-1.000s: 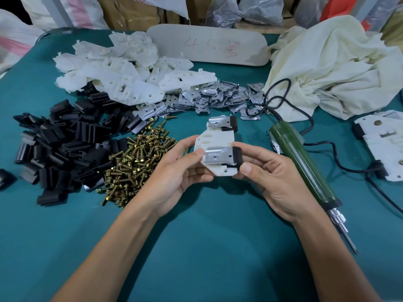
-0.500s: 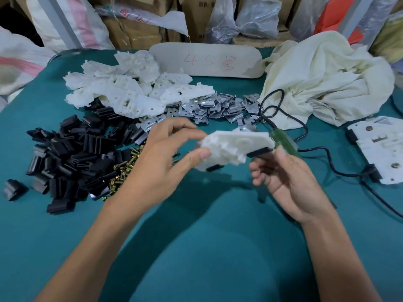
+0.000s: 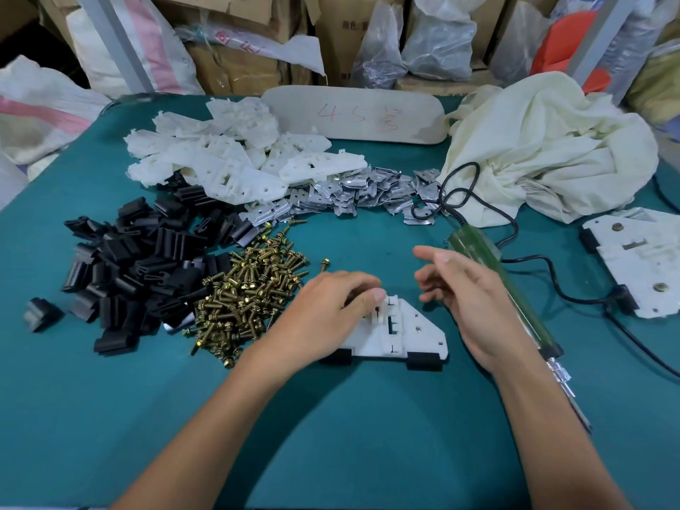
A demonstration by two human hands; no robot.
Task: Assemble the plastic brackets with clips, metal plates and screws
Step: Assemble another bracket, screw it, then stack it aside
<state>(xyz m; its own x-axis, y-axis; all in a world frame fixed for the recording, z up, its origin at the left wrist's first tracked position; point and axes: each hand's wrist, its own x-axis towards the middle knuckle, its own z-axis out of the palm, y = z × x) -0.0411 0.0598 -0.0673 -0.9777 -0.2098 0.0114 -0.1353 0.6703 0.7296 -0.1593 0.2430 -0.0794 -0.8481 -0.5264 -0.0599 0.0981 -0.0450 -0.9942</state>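
A beige board (image 3: 353,115) at the far edge of the bench (image 3: 331,436) bears red handwriting: "45", then a character too scrawled to read. Behind the board, a box (image 3: 335,49) shows small black print, partly hidden by a bag (image 3: 379,46) and illegible.

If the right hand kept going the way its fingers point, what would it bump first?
The right hand would probably meet the metal plates first, though depth is unclear.
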